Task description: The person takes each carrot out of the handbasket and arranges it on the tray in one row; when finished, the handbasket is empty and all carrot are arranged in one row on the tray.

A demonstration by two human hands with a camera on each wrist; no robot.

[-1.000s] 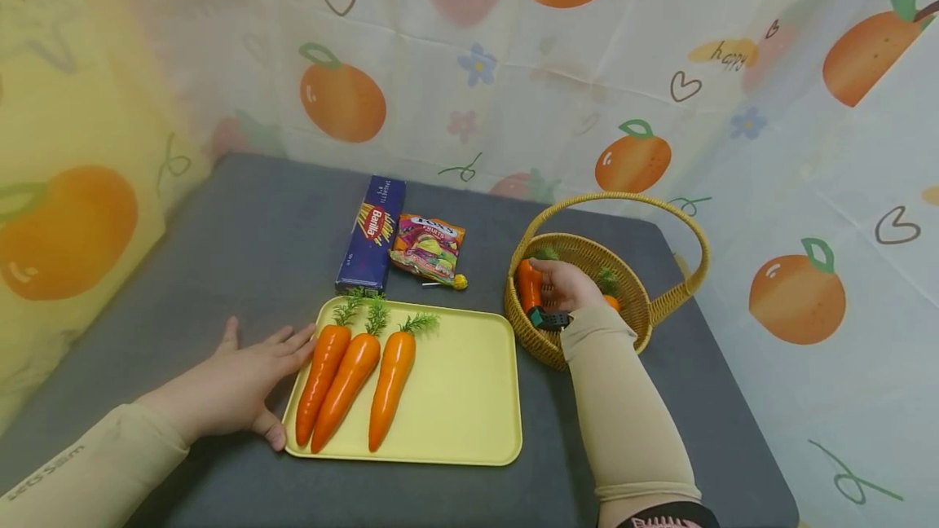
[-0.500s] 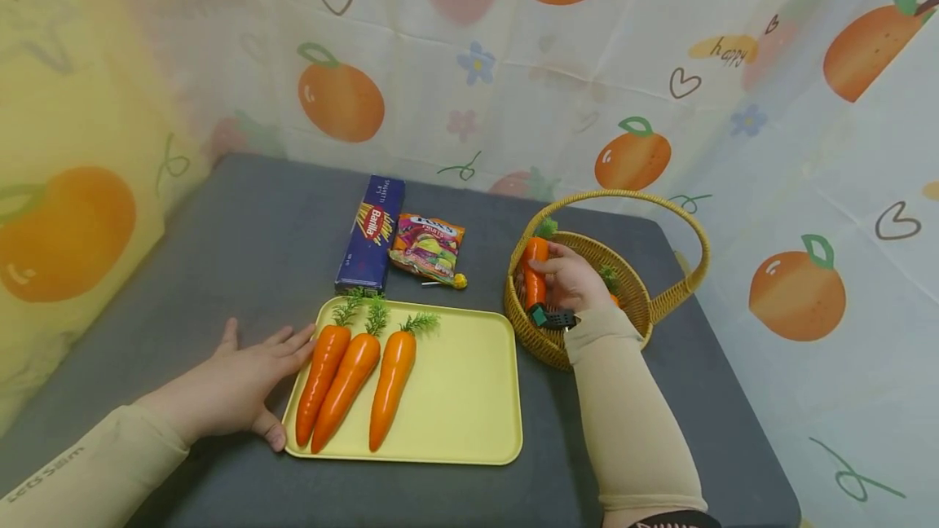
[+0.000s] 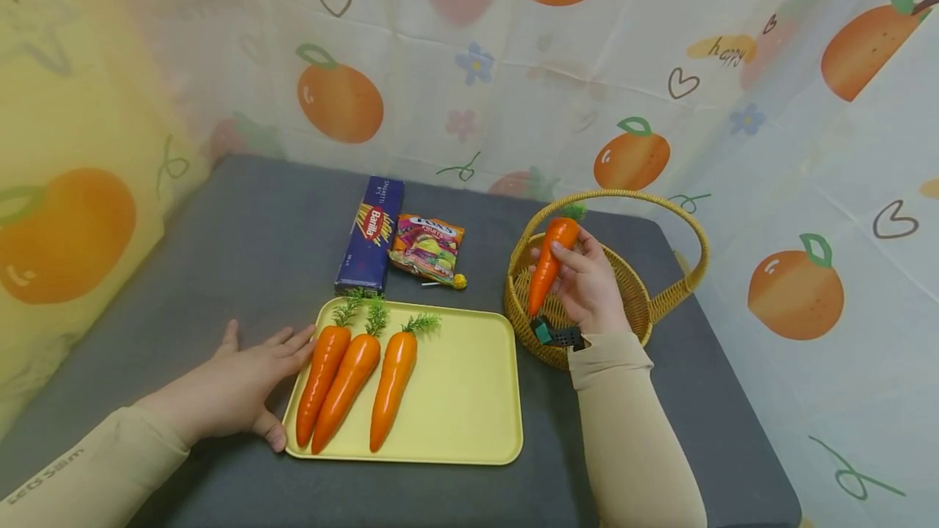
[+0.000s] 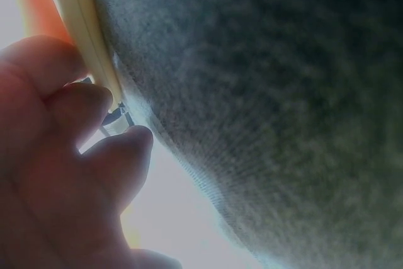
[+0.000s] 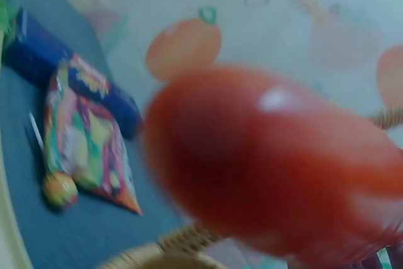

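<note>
My right hand [image 3: 592,292] pinches an orange carrot [image 3: 552,263] between thumb and fingers, over the wicker basket [image 3: 522,339]. The carrot tilts, with its green top up and its tip pointing down toward the basket's left side. In the right wrist view that carrot [image 5: 271,162] looms large and blurred. My left hand [image 3: 242,385] lies spread at the left edge of the yellow tray [image 3: 462,381], fingertips and thumb at its rim. Three carrots lie on the tray: one at the far left [image 3: 321,385], one beside it [image 3: 348,389], and one a little apart [image 3: 394,389].
Behind the tray lie a blue Barilla spaghetti box [image 3: 372,235], a colourful candy bag [image 3: 429,247] and a yellow lollipop [image 3: 459,281]. The basket's tall handle [image 3: 612,195] arches over it. A fruit-printed curtain [image 3: 543,121] hangs behind the grey table [image 3: 257,243].
My right hand has lifted the carrot up out of the basket and turned it, so its top now leans right. The left hand and the tray's carrots have stayed put.
</note>
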